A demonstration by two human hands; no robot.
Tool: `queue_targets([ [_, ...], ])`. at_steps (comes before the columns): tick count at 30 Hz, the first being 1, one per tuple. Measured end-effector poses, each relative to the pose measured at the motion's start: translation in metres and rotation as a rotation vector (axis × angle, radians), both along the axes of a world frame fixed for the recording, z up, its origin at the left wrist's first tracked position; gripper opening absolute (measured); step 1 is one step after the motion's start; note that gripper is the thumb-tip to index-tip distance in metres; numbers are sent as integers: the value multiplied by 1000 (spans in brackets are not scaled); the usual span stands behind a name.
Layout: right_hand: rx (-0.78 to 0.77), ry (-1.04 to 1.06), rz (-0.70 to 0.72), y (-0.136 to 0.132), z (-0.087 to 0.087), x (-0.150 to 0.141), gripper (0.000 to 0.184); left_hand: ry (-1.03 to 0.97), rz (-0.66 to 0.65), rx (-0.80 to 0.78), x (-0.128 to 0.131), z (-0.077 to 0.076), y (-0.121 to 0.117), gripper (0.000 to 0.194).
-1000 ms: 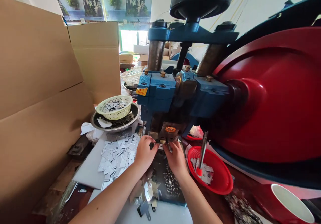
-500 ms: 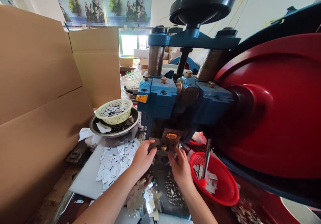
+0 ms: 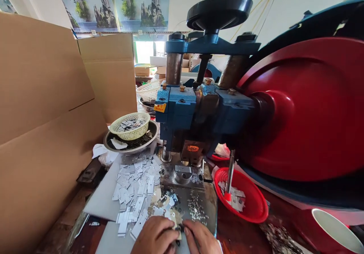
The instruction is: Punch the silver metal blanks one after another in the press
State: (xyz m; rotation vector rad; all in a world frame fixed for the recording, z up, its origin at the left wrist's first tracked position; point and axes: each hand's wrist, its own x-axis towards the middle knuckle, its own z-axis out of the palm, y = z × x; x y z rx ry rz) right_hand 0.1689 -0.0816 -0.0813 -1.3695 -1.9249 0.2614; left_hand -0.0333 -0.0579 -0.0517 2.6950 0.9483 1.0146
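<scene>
My left hand [image 3: 155, 237] and my right hand [image 3: 200, 240] rest at the bottom edge, close together on the near end of the steel press table [image 3: 209, 202]. Their fingertips meet in a pinch over small flat metal plates [image 3: 167, 208] and a dark little piece between them that I cannot make out. Ahead stands the blue punch press [image 3: 193, 111], its die block [image 3: 183, 172] bare and uncovered. A pile of silver stamped plates [image 3: 136, 183] lies on a white sheet to the left of my left hand.
A red flywheel guard [image 3: 307, 109] fills the right. A red bowl [image 3: 250, 206] with a rod and plates sits right of the press. A yellow basket [image 3: 131, 125] in a steel pan stands at the back left, with cardboard boxes [image 3: 42, 106] alongside. A white cup [image 3: 337, 229] is at lower right.
Both hands have drawn back from the die under the press head to the near edge of the table. The die block now shows bare.
</scene>
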Motion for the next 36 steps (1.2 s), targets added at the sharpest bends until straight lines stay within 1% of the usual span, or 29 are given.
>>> queue_targets([
  [2, -26, 14, -26, 0, 4, 0, 18, 41, -1, 18, 2, -2, -2, 27],
  [6, -76, 49, -85, 0, 14, -3, 22, 145, 36, -61, 5, 5, -4, 39],
  [9, -92, 83, -105, -1, 20, -6, 25, 171, 67, -105, 9, 10, -7, 33],
  [13, -129, 131, -128, -3, 23, -10, 26, 60, 106, -130, 13, 9, -11, 22],
  [15, -139, 159, -142, -4, 22, -10, 25, 33, 98, -130, 13, 8, -10, 22],
  [18, -148, 195, -176, -2, 20, -5, 24, 51, 71, -116, 9, 6, -5, 23],
  [20, -141, 179, -219, 7, 22, 4, 24, 79, 32, -92, 5, 4, -1, 24],
  [23, -94, 87, -314, 32, 30, 22, 24, 95, -19, -51, 2, -2, 3, 24],
  [26, -49, 8, -380, 64, 39, 39, 24, 21, 31, -46, 3, -12, 3, 19],
  [28, -16, -45, -361, 84, 42, 46, 26, -46, 78, -55, 5, -19, 1, 19],
  [30, -7, -130, -329, 99, 43, 49, 26, -88, 95, -60, 7, -23, 0, 19],
  [33, -71, -278, -334, 113, 44, 50, 21, -110, 110, -57, 8, -27, 0, 19],
  [36, -175, -356, -355, 117, 48, 48, 17, -124, 123, -56, 8, -29, 1, 19],
])
